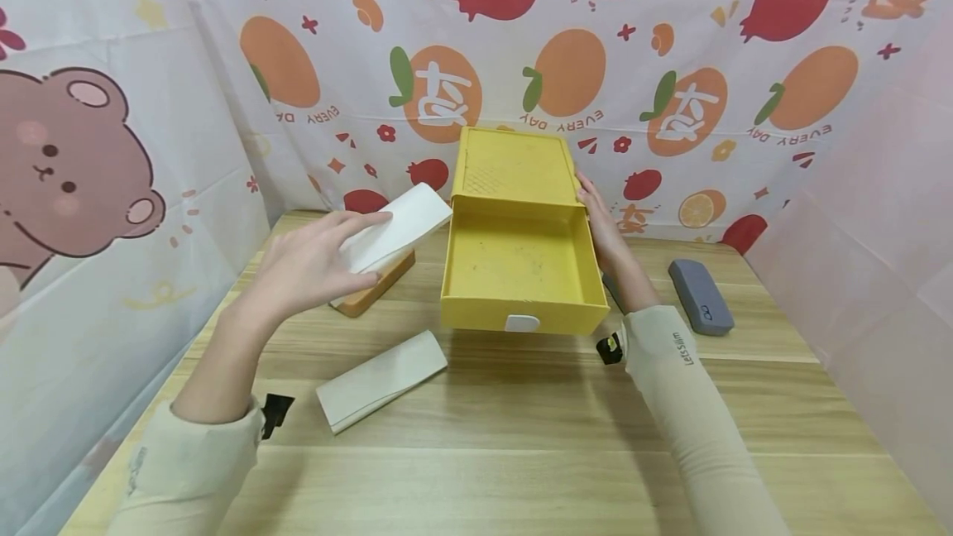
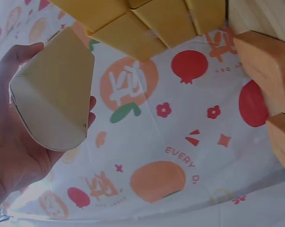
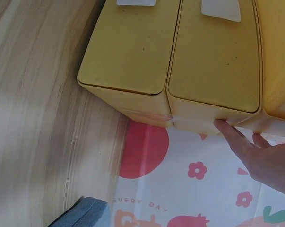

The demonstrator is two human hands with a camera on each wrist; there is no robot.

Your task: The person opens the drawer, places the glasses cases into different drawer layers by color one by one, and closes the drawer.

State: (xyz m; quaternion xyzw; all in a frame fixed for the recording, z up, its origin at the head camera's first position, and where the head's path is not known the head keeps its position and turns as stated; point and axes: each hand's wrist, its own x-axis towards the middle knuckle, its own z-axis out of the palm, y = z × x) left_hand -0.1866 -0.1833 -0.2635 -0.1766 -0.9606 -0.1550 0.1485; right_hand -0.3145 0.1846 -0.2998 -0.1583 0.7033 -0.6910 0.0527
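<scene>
Left grip (image 1: 307, 261) clasped a white case (image 1: 402, 226) at nine o'clock of a yellow drawer unit (image 1: 517, 168); right grip (image 1: 605, 226), fingers extended, touched its three-o'clock side.

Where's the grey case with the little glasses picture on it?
In the head view, the grey case lies on the right side of the wooden table, right of the yellow drawers and the right hand.

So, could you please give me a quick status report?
Left hand holding white case. Right hand touching side of yellow drawer unit. Top drawer open, nothing visibly blocking it.
</scene>
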